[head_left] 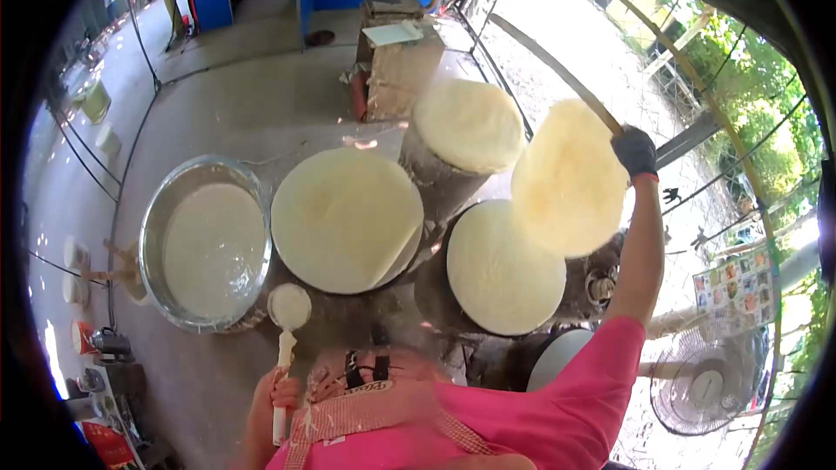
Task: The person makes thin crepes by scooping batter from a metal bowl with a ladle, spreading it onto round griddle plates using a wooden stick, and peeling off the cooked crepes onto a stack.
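My left hand [286,390] is wrapped round the handle of a ladle [289,306], whose round pale bowl points away from me. In my right hand [635,151], which wears a dark glove, is a long flat stick [557,67]. A thin round pale sheet [570,178] hangs beside that hand and overlaps the edge of a round griddle coated in pale batter [505,268]. Left of it lies another round sheet [347,219] with a folded lower right edge. At the far left stands a metal basin of white batter [213,252].
Behind the griddles, a drum [468,126] carries more round sheets, near a box-like stand [405,74]. A fan [707,383] and a picture chart [738,289] are at the right. Small containers [77,270] line the left side.
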### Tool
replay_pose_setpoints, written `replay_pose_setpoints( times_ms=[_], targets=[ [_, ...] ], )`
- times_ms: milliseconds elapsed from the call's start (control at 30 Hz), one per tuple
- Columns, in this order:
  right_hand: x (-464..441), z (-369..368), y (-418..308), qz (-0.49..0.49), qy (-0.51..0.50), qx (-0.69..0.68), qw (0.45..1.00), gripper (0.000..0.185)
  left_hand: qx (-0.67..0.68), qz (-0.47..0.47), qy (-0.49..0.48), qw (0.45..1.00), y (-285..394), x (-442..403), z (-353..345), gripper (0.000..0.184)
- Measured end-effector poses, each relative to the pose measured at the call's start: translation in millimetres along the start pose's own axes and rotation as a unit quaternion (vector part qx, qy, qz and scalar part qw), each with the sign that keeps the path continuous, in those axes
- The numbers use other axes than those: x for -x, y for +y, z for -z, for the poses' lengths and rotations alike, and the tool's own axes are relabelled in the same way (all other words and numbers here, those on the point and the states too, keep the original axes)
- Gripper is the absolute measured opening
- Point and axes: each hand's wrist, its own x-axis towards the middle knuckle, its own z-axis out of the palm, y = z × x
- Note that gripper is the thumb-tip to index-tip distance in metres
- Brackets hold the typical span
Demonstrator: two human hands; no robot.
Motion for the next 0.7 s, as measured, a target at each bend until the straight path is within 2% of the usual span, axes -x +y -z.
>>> replay_pose_setpoints(
  times_ms=[33, 100, 133, 167, 200, 233, 267, 300, 367, 400, 433, 467, 533, 667, 700],
  targets=[
    [-25, -4, -9, 0.005, 0.027, -0.012, 1.0, 0.027, -0.002, -0.014, -0.017, 1.0, -6, -5, -2, 0.027],
    [-59, -17, -31, 0.107, 0.149, -0.008, 0.983, 0.023, 0.0, -0.042, -0.045, 0.998, -21, -14, -9, 0.029],
    [-83, -30, -47, 0.093, 0.087, 0.106, 0.986, 0.021, 0.008, -0.059, -0.043, 0.997, -29, -17, -17, 0.029],
    [-86, -26, -70, 0.136, 0.084, 0.037, 0.987, 0.02, 0.016, -0.075, -0.041, 0.996, -37, -18, -24, 0.029],
    [-91, -40, -92, 0.156, 0.127, 0.014, 0.979, 0.016, 0.025, -0.092, -0.039, 0.995, -45, -19, -31, 0.029],
    [-100, -68, -108, 0.206, 0.145, 0.058, 0.966, 0.015, 0.02, -0.115, -0.038, 0.992, -54, -20, -38, 0.028],
    [-102, -94, -125, 0.233, 0.119, 0.08, 0.962, 0.014, 0.015, -0.138, -0.037, 0.99, -63, -21, -45, 0.027],
    [-101, -130, -138, 0.274, 0.161, 0.097, 0.943, 0.012, 0.012, -0.162, -0.036, 0.986, -68, -24, -48, 0.027],
    [-89, -192, -170, 0.298, 0.178, 0.04, 0.937, 0.01, 0.004, -0.185, -0.028, 0.982, -63, -26, -35, 0.027],
    [-84, -237, -183, 0.294, 0.164, 0.031, 0.941, 0.01, 0.004, -0.198, -0.02, 0.98, -65, -24, -27, 0.027],
    [-65, -245, -203, 0.234, 0.023, -0.021, 0.972, 0.012, 0.031, -0.199, -0.02, 0.979, -75, -23, -31, 0.027],
    [-50, -262, -213, 0.253, 0.026, -0.088, 0.963, 0.02, 0.059, -0.202, -0.023, 0.977, -82, -26, -47, 0.027],
    [-16, -272, -240, 0.189, -0.035, -0.132, 0.972, 0.03, 0.08, -0.205, -0.022, 0.975, -85, -20, -52, 0.026],
    [70, -301, -259, 0.136, 0.008, -0.27, 0.953, 0.022, 0.061, -0.206, -0.006, 0.977, -75, -14, -40, 0.024],
    [101, -268, -273, 0.06, -0.053, -0.243, 0.967, 0.02, 0.061, -0.211, 0.001, 0.976, -75, -12, -39, 0.023]
  ],
)
